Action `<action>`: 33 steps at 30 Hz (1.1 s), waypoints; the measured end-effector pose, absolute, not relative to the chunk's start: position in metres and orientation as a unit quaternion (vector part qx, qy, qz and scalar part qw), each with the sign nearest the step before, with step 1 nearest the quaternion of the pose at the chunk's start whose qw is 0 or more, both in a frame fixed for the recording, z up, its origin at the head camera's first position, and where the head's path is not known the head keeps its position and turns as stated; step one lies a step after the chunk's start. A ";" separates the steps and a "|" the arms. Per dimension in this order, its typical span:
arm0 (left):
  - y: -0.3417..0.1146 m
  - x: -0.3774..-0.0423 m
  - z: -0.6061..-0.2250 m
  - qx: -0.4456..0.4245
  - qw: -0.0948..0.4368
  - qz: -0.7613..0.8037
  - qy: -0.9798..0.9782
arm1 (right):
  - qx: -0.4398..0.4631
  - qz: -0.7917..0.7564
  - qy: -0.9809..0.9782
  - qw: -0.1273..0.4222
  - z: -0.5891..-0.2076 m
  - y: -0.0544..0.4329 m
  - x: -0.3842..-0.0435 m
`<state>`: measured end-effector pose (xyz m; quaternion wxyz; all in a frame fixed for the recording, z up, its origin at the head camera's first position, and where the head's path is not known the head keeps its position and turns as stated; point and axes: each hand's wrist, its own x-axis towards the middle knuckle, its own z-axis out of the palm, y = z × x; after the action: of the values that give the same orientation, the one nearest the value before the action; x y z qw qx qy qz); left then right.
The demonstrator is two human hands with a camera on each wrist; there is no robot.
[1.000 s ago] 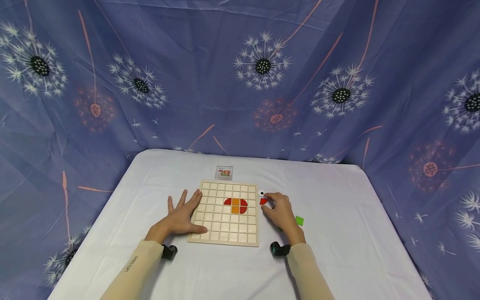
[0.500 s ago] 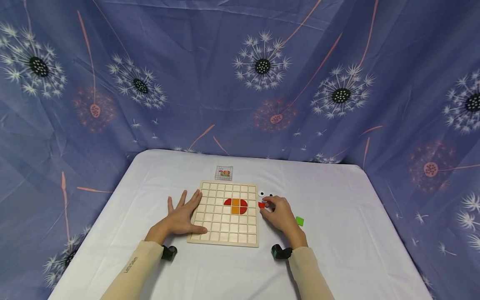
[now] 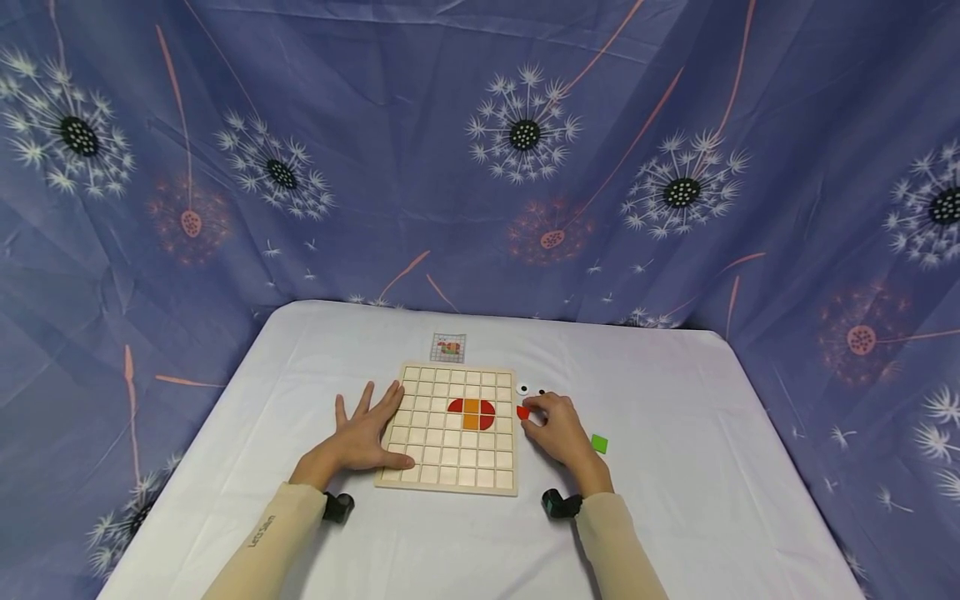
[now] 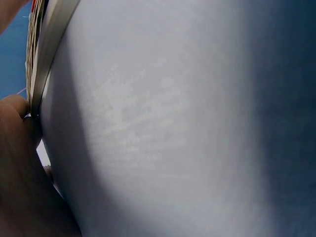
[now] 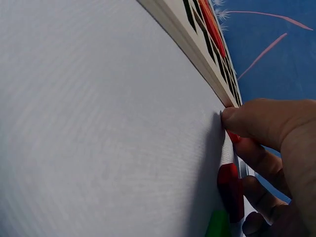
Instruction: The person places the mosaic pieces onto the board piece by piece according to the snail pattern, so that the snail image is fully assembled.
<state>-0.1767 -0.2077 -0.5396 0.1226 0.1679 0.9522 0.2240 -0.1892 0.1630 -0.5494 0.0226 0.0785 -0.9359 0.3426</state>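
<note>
A square wooden grid board [image 3: 446, 487] lies on the white table. Orange tiles [image 3: 471, 414] and red curved tiles [image 3: 487, 414] form a shape right of its middle. My left hand [image 3: 367, 437] rests along the board's left edge with fingers spread, the thumb over the near left corner. Just off the right edge, my right hand [image 3: 558, 429] pinches a red quarter-circle tile [image 3: 522, 412] between thumb and fingers. The right wrist view shows this red tile [image 5: 233, 137] largely covered by the fingertips. Under the other fingers there lies another red piece [image 5: 230, 190].
Beyond the right hand sit a white eye tile [image 3: 522, 388] and a partly hidden black-dotted tile [image 3: 542, 392]. A green square tile [image 3: 599, 443] lies right of the wrist. Behind the board is a small picture card [image 3: 447, 347]. A patterned blue curtain [image 3: 420, 167] surrounds the table.
The right hand has drawn slightly nearer with the red tile, which has shifted and turned a little beside the board. More of the black-dotted tile shows. The left hand stays put.
</note>
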 end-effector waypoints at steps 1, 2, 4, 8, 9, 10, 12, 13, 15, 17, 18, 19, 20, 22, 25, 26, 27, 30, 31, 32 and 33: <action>-0.208 -0.177 -0.540 0.169 0.121 0.227 0.952 | 0.079 0.346 -0.935 0.022 -0.549 0.163 -0.189; -0.208 -0.176 -0.539 0.168 0.121 0.226 0.952 | 0.079 0.349 -0.933 0.022 -0.549 0.163 -0.189; -0.208 -0.176 -0.539 0.168 0.121 0.227 0.952 | 0.078 0.357 -0.931 0.022 -0.548 0.163 -0.189; -0.208 -0.176 -0.537 0.169 0.122 0.229 0.951 | 0.084 0.378 -0.922 0.023 -0.544 0.161 -0.191; -0.208 -0.176 -0.537 0.169 0.122 0.227 0.951 | 0.089 0.382 -0.919 0.026 -0.543 0.160 -0.191; -0.208 -0.176 -0.537 0.168 0.123 0.225 0.952 | 0.094 0.386 -0.917 0.028 -0.542 0.158 -0.192; -0.208 -0.176 -0.538 0.169 0.123 0.224 0.952 | 0.101 0.393 -0.914 0.029 -0.539 0.155 -0.193; -0.208 -0.176 -0.539 0.171 0.121 0.226 0.951 | 0.106 0.394 -0.913 0.030 -0.538 0.153 -0.194; -0.208 -0.176 -0.539 0.170 0.120 0.224 0.952 | 0.114 0.394 -0.911 0.030 -0.536 0.149 -0.195; -0.208 -0.176 -0.540 0.169 0.119 0.224 0.952 | 0.118 0.394 -0.911 0.021 -0.534 0.144 -0.197; -0.208 -0.176 -0.540 0.169 0.118 0.224 0.952 | 0.120 0.392 -0.912 0.017 -0.534 0.141 -0.197; -0.208 -0.176 -0.540 0.170 0.117 0.225 0.952 | 0.123 0.391 -0.912 0.013 -0.533 0.138 -0.197; -0.208 -0.176 -0.540 0.167 0.119 0.223 0.953 | 0.126 0.390 -0.912 0.007 -0.532 0.135 -0.198; -0.208 -0.176 -0.540 0.168 0.118 0.224 0.953 | 0.138 0.386 -0.912 0.003 -0.532 0.129 -0.198; -0.208 -0.176 -0.541 0.168 0.120 0.223 0.953 | 0.157 0.375 -0.914 -0.001 -0.532 0.120 -0.198; -0.208 -0.177 -0.541 0.167 0.120 0.222 0.953 | 0.164 0.370 -0.915 -0.001 -0.532 0.116 -0.198; -0.208 -0.177 -0.541 0.168 0.121 0.221 0.953 | 0.171 0.365 -0.915 -0.002 -0.532 0.113 -0.198; -0.208 -0.177 -0.541 0.167 0.122 0.219 0.954 | 0.193 0.346 -0.918 -0.007 -0.533 0.102 -0.198; -0.208 -0.177 -0.540 0.167 0.122 0.219 0.953 | 0.201 0.342 -0.918 -0.007 -0.533 0.099 -0.198; -0.208 -0.177 -0.540 0.166 0.123 0.221 0.953 | 0.207 0.338 -0.918 -0.008 -0.533 0.096 -0.197; -0.208 -0.177 -0.540 0.166 0.123 0.221 0.953 | 0.213 0.333 -0.918 -0.009 -0.533 0.093 -0.197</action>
<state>-0.1772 -0.2076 -0.5396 0.1234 0.1657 0.9532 0.2209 -0.1970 0.0927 -0.5333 -0.0088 0.2135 -0.9183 0.3333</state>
